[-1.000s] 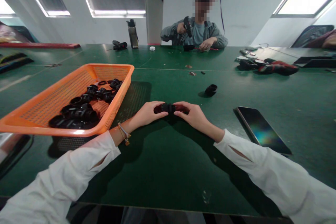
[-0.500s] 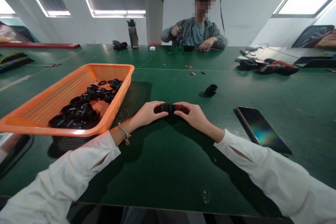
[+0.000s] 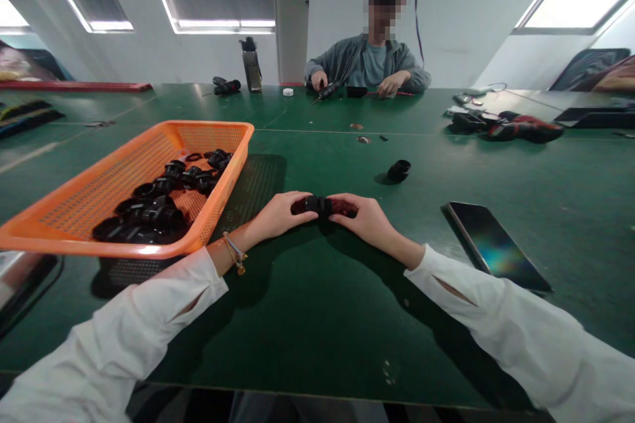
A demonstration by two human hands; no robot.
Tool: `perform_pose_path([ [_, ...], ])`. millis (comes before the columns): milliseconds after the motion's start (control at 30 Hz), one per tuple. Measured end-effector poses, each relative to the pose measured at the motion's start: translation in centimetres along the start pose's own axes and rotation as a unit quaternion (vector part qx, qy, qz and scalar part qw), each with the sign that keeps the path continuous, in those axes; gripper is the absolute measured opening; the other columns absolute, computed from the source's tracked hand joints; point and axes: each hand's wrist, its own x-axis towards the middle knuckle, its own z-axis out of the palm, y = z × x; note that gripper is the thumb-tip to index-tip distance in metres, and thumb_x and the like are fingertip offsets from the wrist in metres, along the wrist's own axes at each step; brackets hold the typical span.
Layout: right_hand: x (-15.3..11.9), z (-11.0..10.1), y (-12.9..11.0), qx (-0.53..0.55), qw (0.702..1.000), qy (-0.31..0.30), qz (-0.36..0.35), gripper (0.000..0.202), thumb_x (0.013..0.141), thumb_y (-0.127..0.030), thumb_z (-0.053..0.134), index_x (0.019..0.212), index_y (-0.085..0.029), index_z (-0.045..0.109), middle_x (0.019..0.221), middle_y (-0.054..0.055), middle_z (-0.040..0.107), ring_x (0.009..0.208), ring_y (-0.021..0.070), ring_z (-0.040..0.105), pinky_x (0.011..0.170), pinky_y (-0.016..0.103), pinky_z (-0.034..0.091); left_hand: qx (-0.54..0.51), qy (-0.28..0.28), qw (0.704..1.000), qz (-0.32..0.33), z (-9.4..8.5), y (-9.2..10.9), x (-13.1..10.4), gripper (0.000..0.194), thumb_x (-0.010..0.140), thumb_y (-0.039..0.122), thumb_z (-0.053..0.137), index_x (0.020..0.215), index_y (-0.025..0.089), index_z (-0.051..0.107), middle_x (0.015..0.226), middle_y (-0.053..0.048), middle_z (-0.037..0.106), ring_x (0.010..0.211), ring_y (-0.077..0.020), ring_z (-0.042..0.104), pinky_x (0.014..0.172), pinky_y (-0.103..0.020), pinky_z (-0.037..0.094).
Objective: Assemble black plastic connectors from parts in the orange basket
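Note:
Between my two hands, just above the green table (image 3: 317, 317), is a black cylindrical part (image 3: 318, 205). My left hand (image 3: 286, 213) is closed on its left end, thumb below and fingers above. On its right end my right hand (image 3: 361, 217) is closed in the same way. The part lies level, and its ends are partly hidden by my fingers. Left of my hands, an orange basket (image 3: 225, 201) contains several black parts (image 3: 156, 211). Beyond my right hand a short black tube piece (image 3: 399, 171) rests on the table.
A phone (image 3: 496, 244) lies right of my right hand. Across the table sits a person (image 3: 376, 63), one hand at a dark tool (image 3: 327, 90). A bottle (image 3: 251, 65) stands at the far edge. Black and red tools (image 3: 520, 127) lie at the right.
The person across the table has lowered the dark tool from an upright position down to the tabletop. My hands and the black part have hardly moved.

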Motion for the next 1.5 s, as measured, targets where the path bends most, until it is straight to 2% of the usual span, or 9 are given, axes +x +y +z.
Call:
perform_pose_path([
  [200,0.0,0.03,0.18,0.004,1.0,0.028,-0.009,0.039,0.067,-0.01,0.066,0.105,-0.019,0.062,0.077,0.0,0.071,0.073,0.0155,0.067,0.074,0.033,0.054,0.001,0.002,1.0,-0.002,-0.03,0.12,0.03,0.033,0.078,0.036,0.06,0.101,0.013,0.064,0.097,-0.008,0.068,0.084,-0.0202,0.063,0.074,-0.029,0.047],
  [433,-0.07,-0.04,-0.01,0.016,1.0,0.015,-0.013,0.031,0.069,-0.01,0.064,0.099,-0.019,0.063,0.074,0.0,0.071,0.07,0.0148,0.067,0.072,0.031,0.053,-0.002,-0.004,1.0,-0.004,-0.14,0.32,-0.01,0.032,0.079,0.035,0.059,0.101,0.012,0.063,0.099,-0.008,0.068,0.087,-0.0208,0.062,0.076,-0.03,0.047],
  [1500,-0.09,-0.12,-0.12,-0.015,1.0,0.016,-0.01,0.03,0.071,-0.013,0.064,0.1,-0.02,0.065,0.077,0.0,0.072,0.071,0.0154,0.067,0.072,0.032,0.054,0.013,-0.001,1.0,-0.003,-0.1,0.29,0.0,0.031,0.079,0.037,0.059,0.099,0.014,0.064,0.096,-0.007,0.068,0.085,-0.0206,0.062,0.075,-0.03,0.048],
])
